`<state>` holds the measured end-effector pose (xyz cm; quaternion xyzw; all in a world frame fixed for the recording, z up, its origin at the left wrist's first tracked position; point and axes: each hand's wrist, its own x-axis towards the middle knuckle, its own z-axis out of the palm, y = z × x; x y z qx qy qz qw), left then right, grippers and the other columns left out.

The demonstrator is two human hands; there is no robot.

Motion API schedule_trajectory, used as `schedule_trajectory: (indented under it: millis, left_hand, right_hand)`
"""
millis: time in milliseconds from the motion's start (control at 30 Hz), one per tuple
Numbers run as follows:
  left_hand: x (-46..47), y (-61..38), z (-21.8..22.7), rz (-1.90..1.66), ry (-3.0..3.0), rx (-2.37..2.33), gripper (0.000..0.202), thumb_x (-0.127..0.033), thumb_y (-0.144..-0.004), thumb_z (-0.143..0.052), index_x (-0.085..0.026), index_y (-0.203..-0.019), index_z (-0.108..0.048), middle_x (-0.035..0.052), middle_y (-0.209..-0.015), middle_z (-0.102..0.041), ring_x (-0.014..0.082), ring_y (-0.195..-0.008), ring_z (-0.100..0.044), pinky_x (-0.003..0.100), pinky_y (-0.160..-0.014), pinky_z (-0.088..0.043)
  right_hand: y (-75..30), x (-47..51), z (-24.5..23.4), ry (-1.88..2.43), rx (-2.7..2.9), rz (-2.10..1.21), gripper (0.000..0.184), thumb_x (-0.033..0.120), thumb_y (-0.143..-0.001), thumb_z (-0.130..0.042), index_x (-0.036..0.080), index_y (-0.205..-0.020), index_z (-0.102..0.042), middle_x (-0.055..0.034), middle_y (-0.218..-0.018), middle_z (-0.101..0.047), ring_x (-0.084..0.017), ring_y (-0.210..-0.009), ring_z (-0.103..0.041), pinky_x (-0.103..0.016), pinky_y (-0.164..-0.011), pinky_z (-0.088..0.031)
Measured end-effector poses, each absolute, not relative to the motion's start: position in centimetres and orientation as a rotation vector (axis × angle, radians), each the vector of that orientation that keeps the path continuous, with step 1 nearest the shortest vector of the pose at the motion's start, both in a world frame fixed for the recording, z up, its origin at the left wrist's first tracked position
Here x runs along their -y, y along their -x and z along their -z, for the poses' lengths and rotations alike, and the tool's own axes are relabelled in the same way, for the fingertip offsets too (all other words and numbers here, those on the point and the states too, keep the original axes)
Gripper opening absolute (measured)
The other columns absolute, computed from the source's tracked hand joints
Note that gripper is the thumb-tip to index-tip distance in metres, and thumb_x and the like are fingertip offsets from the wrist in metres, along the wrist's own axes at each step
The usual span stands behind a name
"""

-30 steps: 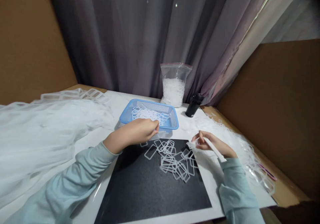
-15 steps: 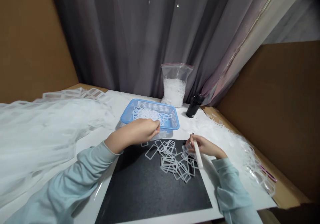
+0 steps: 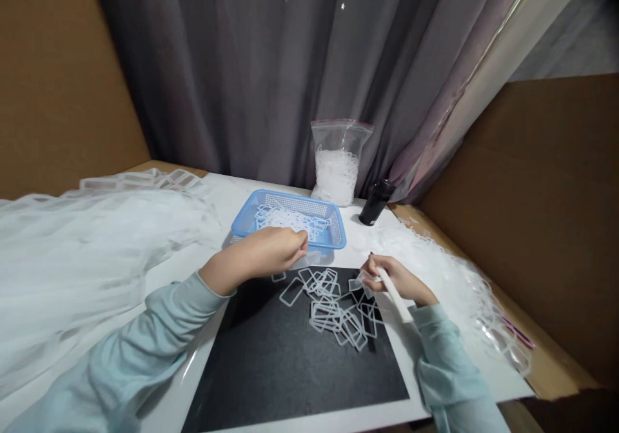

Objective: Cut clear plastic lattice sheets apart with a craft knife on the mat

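My left hand (image 3: 285, 246) is closed in front of the blue basket (image 3: 338, 242), its fingertips turned away from view. A translucent plastic piece (image 3: 308, 260) shows just below those fingers, apparently in their grip. My right hand (image 3: 389, 275) is wrapped round a white pen-like tool (image 3: 395, 297) with a dark tip. Clear plastic (image 3: 356, 283) shows by the right fingertips; whether they hold it I cannot tell. Between and below the hands, several thin white rectangular frames (image 3: 329, 313) lie in a loose overlapping heap on the black mat (image 3: 290, 375).
More white frames (image 3: 285, 219) fill the basket. Behind it stand a zip bag of white pieces (image 3: 336, 175) and a black bottle (image 3: 377, 202). Translucent sheets (image 3: 97, 246) pile up at left; clear pieces (image 3: 459, 284) spread at right, near a purple tool (image 3: 518, 333). Cardboard walls (image 3: 541, 213) flank the table.
My right hand has turned the white tool so its rear end swings right, and clear plastic now shows at the fingertips, lifted slightly. My left hand has hardly moved.
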<state>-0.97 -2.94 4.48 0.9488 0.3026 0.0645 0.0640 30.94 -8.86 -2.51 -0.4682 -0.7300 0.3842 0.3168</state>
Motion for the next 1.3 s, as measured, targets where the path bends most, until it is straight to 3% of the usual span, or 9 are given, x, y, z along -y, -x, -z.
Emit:
schedule_trajectory:
  millis: [200,367,567,767,900,1100,1167,1300]
  left_hand:
    - [3.1,0.4,-3.7,-0.242,-2.876,-0.926,0.019,-0.027,-0.098,-0.042,-0.016,-0.097,-0.058,0.0026,-0.07,-0.064,0.0166,-0.058,-0.056,0.028,-0.057,-0.037]
    - [3.8,-1.3,-2.4,-0.347,-2.837,-0.924,0.024,-0.026,-0.1,-0.038,-0.014,-0.1,-0.059,0.006,-0.07,-0.063,0.0195,-0.06,-0.057,0.032,-0.062,-0.039]
    - [5.0,-3.1,-1.2,-0.517,-2.643,-0.801,0.018,-0.025,-0.1,-0.042,-0.016,-0.1,-0.058,0.0045,-0.078,-0.065,0.0181,-0.067,-0.061,0.03,-0.065,-0.04]
    - [5.3,-3.9,-0.1,-0.609,-2.35,-0.65,0.015,-0.026,-0.098,-0.047,-0.018,-0.096,-0.059,0.0057,-0.09,-0.071,0.0191,-0.081,-0.067,0.03,-0.071,-0.046]
    - [5.1,-4.5,0.5,-0.625,-2.141,-0.591,0.02,-0.025,-0.098,-0.045,-0.017,-0.11,-0.058,0.0065,-0.098,-0.075,0.0187,-0.089,-0.071,0.03,-0.076,-0.052]
    - [4.5,-4.8,1.3,-0.607,-2.071,-0.582,0.045,-0.021,-0.099,-0.043,-0.014,-0.142,-0.037,0.0151,-0.125,-0.069,0.02,-0.109,-0.069,0.033,-0.086,-0.056]
    - [4.1,-4.4,1.2,-0.607,-2.139,-0.599,0.038,-0.021,-0.097,-0.047,-0.015,-0.135,-0.048,0.0144,-0.129,-0.066,0.02,-0.111,-0.067,0.033,-0.091,-0.054]
    - [3.3,-3.0,1.1,-0.472,-2.352,-0.569,0.02,-0.016,-0.092,-0.052,-0.018,-0.106,-0.067,0.008,-0.11,-0.073,0.0216,-0.102,-0.067,0.034,-0.091,-0.051]
  right_hand:
    - [-30.2,9.2,1.7,1.105,1.694,-0.948,0.047,0.043,-0.082,-0.077,0.024,-0.069,-0.037,-0.0031,-0.082,-0.064,-0.015,-0.066,-0.052,-0.03,-0.062,-0.043]
    - [-28.8,9.3,2.0,1.035,1.651,-0.981,0.046,0.037,-0.077,-0.084,0.023,-0.067,-0.041,-0.0012,-0.078,-0.066,-0.015,-0.065,-0.057,-0.03,-0.063,-0.046]
    - [-25.6,9.4,2.8,0.907,1.607,-0.946,0.045,0.037,-0.075,-0.085,0.023,-0.061,-0.044,-0.0029,-0.074,-0.069,-0.025,-0.096,-0.067,-0.041,-0.091,-0.051]
    - [-24.1,9.2,3.7,0.884,1.558,-0.868,0.045,0.039,-0.077,-0.083,0.023,-0.061,-0.044,-0.0019,-0.077,-0.071,-0.02,-0.079,-0.069,-0.036,-0.077,-0.057]
    - [-24.4,9.2,3.7,0.934,1.539,-0.757,0.044,0.04,-0.077,-0.081,0.023,-0.061,-0.045,-0.003,-0.076,-0.071,-0.02,-0.074,-0.069,-0.035,-0.073,-0.057]
    - [-26.8,8.3,3.5,1.135,1.44,-0.447,0.041,0.043,-0.072,-0.08,0.023,-0.059,-0.047,-0.005,-0.076,-0.071,-0.023,-0.077,-0.069,-0.037,-0.075,-0.055]
    - [-29.1,7.8,3.4,1.242,1.32,-0.259,0.04,0.045,-0.071,-0.079,0.023,-0.062,-0.047,-0.006,-0.079,-0.072,-0.024,-0.079,-0.069,-0.037,-0.075,-0.053]
    - [-34.3,7.4,3.4,1.459,1.026,0.141,0.039,0.053,-0.074,-0.07,0.024,-0.069,-0.044,-0.0119,-0.097,-0.073,-0.031,-0.1,-0.066,-0.044,-0.09,-0.047]
